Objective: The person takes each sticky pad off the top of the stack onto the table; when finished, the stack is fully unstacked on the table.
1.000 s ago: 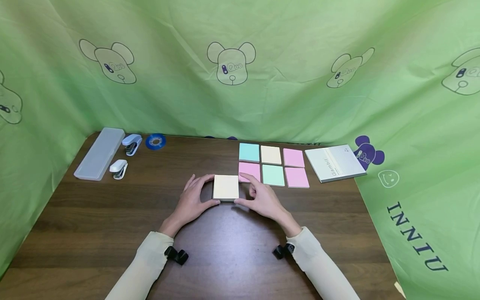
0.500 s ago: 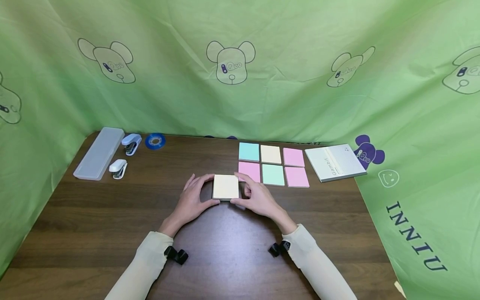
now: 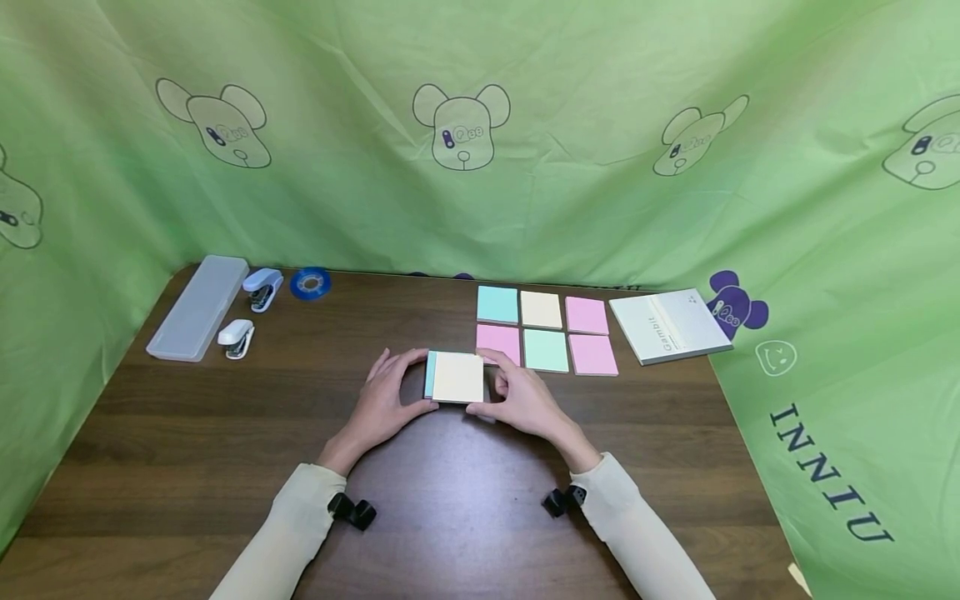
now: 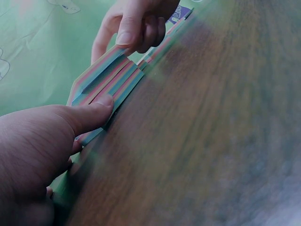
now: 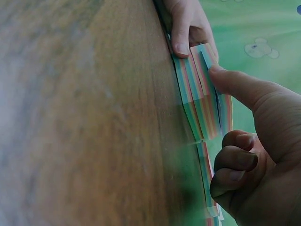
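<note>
A stack of sticky note pads [image 3: 457,377] sits mid-table between both hands, with a cream sheet uppermost. Its top part is offset to the right, so a blue strip [image 3: 430,375] of the pad beneath shows along the left. My left hand [image 3: 381,398] grips the lower pads from the left, its thumb on the near side. From the right, my right hand [image 3: 528,404] pinches the top part between thumb and index finger, the other fingers curled in. Striped pink, yellow and blue edges [image 5: 193,84] appear in the right wrist view, with a gap under the top part.
Behind the right hand lie two rows of sticky note pads, among them a teal pad [image 3: 497,304] and a pink pad [image 3: 593,355]. A Gambit booklet [image 3: 670,326] is farther right. At left are a pencil case [image 3: 199,308], two staplers [image 3: 237,338] and blue tape [image 3: 311,283].
My right hand moved slightly left against the stack, then back right with the top part, uncovering the blue strip. The left hand has stayed in place.
</note>
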Demonstrator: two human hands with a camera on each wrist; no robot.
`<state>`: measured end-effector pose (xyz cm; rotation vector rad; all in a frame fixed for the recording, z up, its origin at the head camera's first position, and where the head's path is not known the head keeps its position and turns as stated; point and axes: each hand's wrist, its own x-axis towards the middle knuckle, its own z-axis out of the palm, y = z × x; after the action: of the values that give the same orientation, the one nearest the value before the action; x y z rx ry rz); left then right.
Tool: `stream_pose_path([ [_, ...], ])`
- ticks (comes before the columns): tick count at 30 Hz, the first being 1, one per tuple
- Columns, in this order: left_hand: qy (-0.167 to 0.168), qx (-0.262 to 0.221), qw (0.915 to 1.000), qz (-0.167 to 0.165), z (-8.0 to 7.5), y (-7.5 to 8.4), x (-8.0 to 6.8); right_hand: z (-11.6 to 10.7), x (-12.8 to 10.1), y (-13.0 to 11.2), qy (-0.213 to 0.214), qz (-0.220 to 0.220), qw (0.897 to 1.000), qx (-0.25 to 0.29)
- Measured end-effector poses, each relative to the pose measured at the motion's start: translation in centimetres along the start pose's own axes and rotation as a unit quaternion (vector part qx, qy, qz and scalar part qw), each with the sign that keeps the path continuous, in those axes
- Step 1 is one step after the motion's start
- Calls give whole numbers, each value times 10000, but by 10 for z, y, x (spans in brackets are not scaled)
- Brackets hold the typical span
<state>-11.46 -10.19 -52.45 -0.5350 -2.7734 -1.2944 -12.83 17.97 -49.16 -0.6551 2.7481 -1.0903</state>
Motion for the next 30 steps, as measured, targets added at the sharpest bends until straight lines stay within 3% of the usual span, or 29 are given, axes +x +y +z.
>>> stream_pose_path([
  [12,-30,-22,10000,7,-1,1,0,6,1,15,128,-341,9993,-37],
  [23,-95,130,9999,-21,-1,1,0,-3,-2,-1,-127,205,9994,-264],
  [30,-68,165,9998,27,0,0,0,-4,-4,2,-24,161,9996,-216],
])
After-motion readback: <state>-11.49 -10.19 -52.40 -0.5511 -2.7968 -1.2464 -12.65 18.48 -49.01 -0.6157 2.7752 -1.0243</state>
